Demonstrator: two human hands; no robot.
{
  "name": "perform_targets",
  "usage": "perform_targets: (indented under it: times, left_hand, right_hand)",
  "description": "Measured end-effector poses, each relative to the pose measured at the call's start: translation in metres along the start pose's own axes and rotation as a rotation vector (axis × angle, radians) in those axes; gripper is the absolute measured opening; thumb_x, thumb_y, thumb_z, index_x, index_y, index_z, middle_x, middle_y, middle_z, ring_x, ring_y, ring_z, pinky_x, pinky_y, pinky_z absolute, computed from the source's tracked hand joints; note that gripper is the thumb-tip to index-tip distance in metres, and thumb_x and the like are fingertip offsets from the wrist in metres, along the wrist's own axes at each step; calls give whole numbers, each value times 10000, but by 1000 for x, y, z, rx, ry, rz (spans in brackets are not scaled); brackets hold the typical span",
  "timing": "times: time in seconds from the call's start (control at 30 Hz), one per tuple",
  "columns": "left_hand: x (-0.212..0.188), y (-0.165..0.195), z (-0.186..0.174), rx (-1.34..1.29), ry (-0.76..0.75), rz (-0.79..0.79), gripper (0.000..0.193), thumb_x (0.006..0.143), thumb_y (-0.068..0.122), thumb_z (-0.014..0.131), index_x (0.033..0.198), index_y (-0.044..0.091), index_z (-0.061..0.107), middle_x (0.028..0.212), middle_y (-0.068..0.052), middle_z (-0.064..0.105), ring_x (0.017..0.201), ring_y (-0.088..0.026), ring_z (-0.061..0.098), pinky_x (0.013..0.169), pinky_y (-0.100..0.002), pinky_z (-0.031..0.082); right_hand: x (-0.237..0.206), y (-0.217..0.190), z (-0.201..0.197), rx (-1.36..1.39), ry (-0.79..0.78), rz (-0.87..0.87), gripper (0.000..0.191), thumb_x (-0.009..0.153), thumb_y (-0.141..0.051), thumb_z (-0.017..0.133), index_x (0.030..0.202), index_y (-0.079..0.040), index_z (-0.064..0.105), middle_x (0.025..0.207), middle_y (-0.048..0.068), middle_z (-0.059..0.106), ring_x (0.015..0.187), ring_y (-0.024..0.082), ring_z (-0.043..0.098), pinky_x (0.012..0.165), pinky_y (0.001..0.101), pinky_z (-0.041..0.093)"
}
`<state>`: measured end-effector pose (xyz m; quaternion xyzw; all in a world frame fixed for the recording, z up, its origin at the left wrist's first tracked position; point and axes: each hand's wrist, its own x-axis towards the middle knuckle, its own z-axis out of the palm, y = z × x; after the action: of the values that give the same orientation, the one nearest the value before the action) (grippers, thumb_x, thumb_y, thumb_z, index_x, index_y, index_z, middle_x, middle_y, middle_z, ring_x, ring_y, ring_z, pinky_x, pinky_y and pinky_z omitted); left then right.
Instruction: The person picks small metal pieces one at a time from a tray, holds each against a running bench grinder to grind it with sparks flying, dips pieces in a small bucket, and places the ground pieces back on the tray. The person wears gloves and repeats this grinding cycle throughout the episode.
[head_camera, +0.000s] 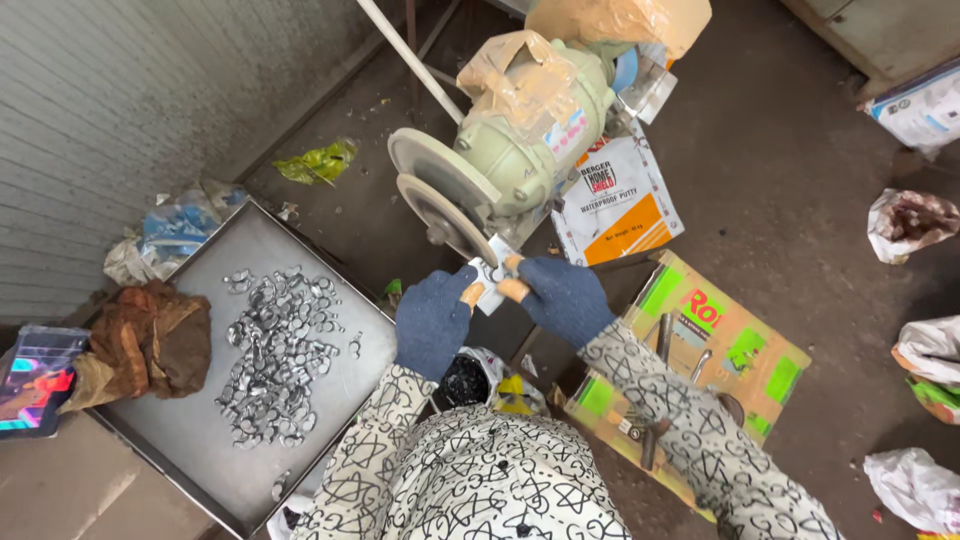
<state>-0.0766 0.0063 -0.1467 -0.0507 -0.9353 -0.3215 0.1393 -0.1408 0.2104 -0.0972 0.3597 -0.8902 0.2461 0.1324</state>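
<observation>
Here the biggest thing in view is the grey metal tray (200, 440) on the floor, bearing a heap of small shiny metal pieces (275, 355). Beyond it stands the pale green bench grinder (520, 140) with its two wheels (440, 200). Below sit the gloved hands: the left hand (432, 322) and the right hand (563, 297) both pinch one small flat metal piece (492, 280) between bare fingertips, holding it just at the nearer wheel's rim. Judging by the heap, many pieces wait or are finished; which, the view cannot tell. One is in hand.
</observation>
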Motion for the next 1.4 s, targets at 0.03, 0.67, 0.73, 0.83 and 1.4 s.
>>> perform_targets:
  times: [0.03, 0.67, 0.73, 0.83, 1.4]
  left_hand:
    - [1, 0, 1, 17, 18, 28, 345, 931, 259, 671, 1263, 173, 701, 863, -96, 618, 766, -318, 618, 678, -475, 469]
    - [11, 5, 16, 231, 6, 55, 260, 835, 337, 709, 1023, 159, 726, 792, -60, 629, 724, -267, 649, 639, -442, 471]
    - [7, 6, 19, 211, 6, 55, 285, 823, 334, 721, 1038, 147, 721, 808, -67, 637, 741, -275, 651, 650, -447, 475]
    - [7, 2, 24, 183, -6, 61, 326, 805, 330, 739, 1061, 129, 713, 832, -77, 649, 766, -287, 653, 666, -455, 480]
    - [-84, -52, -16, 96, 107, -212, 472, 835, 261, 653, 1240, 20, 639, 1144, -198, 713, 989, -346, 700, 862, -430, 558]
  right_hand:
    - [-1, -2, 0, -6, -31, 43, 295, 929, -385, 724, 1072, -127, 721, 765, 79, 655, 697, 276, 679, 659, 427, 544]
    - [14, 49, 14, 50, -337, -236, 258, 891, -362, 744, 1068, -174, 736, 797, 69, 657, 735, 294, 663, 650, 433, 513]
    - [20, 53, 13, 92, -418, -157, 307, 882, -392, 752, 1090, -166, 738, 768, 80, 640, 737, 307, 660, 638, 436, 508]
    - [28, 56, 12, 65, -467, -136, 274, 890, -362, 749, 1106, -194, 746, 784, 84, 639, 756, 310, 663, 648, 437, 513]
    - [-112, -108, 16, 2065, 292, 1159, 647, 1065, -565, 398, 1383, -15, 516, 1139, 144, 666, 904, 227, 672, 755, 332, 531]
